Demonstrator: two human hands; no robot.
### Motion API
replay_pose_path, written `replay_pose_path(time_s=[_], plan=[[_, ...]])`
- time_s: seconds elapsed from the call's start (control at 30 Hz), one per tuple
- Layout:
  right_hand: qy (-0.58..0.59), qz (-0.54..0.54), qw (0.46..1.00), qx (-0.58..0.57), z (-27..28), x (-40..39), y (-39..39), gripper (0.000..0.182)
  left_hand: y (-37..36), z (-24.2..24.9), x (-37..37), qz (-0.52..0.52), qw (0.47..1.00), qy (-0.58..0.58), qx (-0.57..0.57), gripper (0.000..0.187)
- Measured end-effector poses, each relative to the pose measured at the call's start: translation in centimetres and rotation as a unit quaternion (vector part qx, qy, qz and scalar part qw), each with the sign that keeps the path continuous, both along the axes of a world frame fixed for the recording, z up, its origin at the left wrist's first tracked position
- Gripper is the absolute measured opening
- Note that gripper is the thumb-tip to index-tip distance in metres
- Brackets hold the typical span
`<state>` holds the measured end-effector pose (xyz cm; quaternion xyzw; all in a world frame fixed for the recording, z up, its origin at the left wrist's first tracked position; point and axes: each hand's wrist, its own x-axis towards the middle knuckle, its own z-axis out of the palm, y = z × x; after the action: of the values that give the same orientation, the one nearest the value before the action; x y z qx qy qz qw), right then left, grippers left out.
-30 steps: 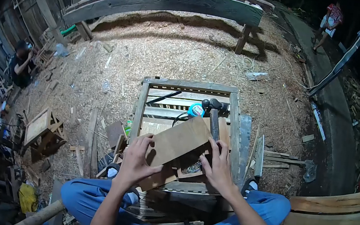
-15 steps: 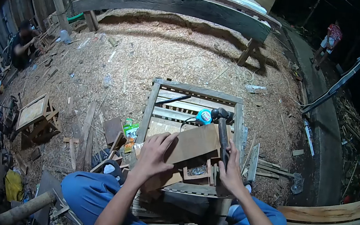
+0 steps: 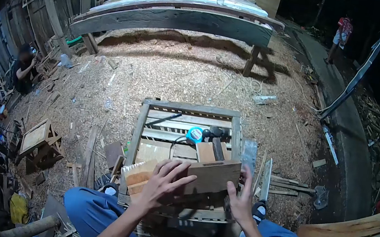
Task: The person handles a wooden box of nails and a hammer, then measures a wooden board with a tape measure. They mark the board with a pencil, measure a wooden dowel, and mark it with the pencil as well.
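Observation:
A flat brown wooden board (image 3: 214,178) is tilted up on its long edge over the low slatted table. My left hand (image 3: 162,186) grips its left end, with the fingers spread across the face. At the other end my right hand (image 3: 240,199) holds the board, thumb near the front face and fingers around the end. Just behind the board lies a hammer (image 3: 217,133), its handle partly hidden by the board. Beside the hammer head sits a blue tape measure (image 3: 194,134). Lighter wood pieces (image 3: 140,177) lie by my left hand.
The slatted table (image 3: 138,128) stands between my knees, with a dark thin bar (image 3: 163,120) on it. A long workbench (image 3: 174,23) spans the back. Wood scraps and shavings cover the ground. One person (image 3: 25,68) crouches at left; another (image 3: 341,35) stands at right.
My right hand has let go of the hammer, which now lies on the table, and has taken the board's right end. The board has tilted up from lying flatter. The view has shifted slightly.

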<state>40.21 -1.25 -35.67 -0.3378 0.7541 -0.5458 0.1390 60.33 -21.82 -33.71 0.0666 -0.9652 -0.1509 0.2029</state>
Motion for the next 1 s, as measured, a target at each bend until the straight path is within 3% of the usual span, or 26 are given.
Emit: replay_pose_path(time_s=[0.07,0.13,0.23,0.33,0.4,0.47,0.67,0.73,0.8,0.83,1.0], plan=[[0.001,-0.017,1.000,-0.020,0.7,0.6,0.3,0.087,0.4,-0.2,-0.8,-0.022,0.999,0.012,-0.046,0.078],[0.025,-0.031,0.999,-0.030,0.8,0.3,0.8,0.089,1.1,-0.6,-1.1,-0.043,0.994,0.028,-0.095,0.074],[-0.090,0.019,0.995,-0.034,1.1,-0.2,1.7,0.075,1.7,-1.1,-0.7,-0.029,0.999,-0.006,-0.044,0.088],[-0.067,0.017,0.997,-0.046,0.4,0.3,1.9,0.067,1.8,-0.6,-0.2,-0.006,0.999,-0.035,0.033,0.097],[-0.089,0.016,0.994,-0.069,0.1,0.7,1.8,0.062,1.7,-0.4,-0.2,-0.010,0.999,-0.026,0.020,0.095],[-0.039,0.025,0.993,-0.104,-1.1,0.6,1.7,0.059,1.8,-0.5,-0.1,-0.004,0.996,0.042,0.072,0.082],[0.067,0.018,0.997,-0.027,-1.3,0.4,1.0,0.053,1.4,-0.5,-0.7,0.002,0.995,0.074,0.069,0.068],[0.078,0.021,0.997,0.010,-0.7,0.3,0.5,0.062,1.5,-0.2,-1.3,0.031,0.996,0.072,0.043,0.069],[0.236,0.025,0.970,0.048,0.4,0.4,0.0,0.074,1.6,0.2,-1.5,0.043,0.997,0.042,0.046,0.077],[0.268,0.056,0.958,0.089,0.4,0.1,0.1,0.090,1.7,0.3,-1.7,0.048,0.996,0.030,0.063,0.085],[0.233,0.092,0.960,0.123,1.7,-0.3,-0.4,0.104,0.8,0.0,-1.7,0.031,0.995,-0.012,0.089,0.110]])
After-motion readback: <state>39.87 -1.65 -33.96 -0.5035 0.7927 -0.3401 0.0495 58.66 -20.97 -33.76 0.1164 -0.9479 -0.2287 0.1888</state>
